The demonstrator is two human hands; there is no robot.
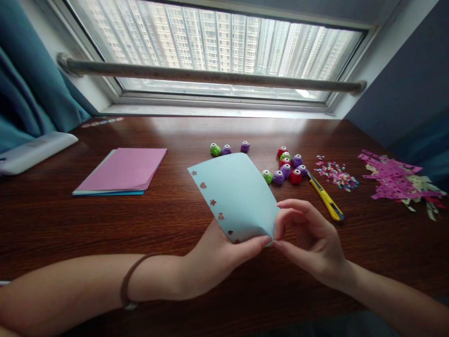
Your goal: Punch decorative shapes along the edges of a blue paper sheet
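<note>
A light blue sheet of paper (235, 192) is held up over the table, bent along its near edge. Small star, heart and flower shapes are cut out down its left side. My left hand (217, 257) grips it from below, with the thumb on top near the near corner and the other fingers hidden behind the sheet. My right hand (308, 238) pinches the right near corner between thumb and fingers. Beyond the sheet stand several small craft punches (295, 176) in red, green and purple. A yellow utility knife (326, 199) lies right of them.
A stack of coloured paper (121, 171), pink on top, lies at the left. Tiny punched confetti (338, 175) and a pile of punched paper strips (393, 175) lie at the right. A white object (38, 152) rests by the curtain. A metal bar (210, 75) crosses the window.
</note>
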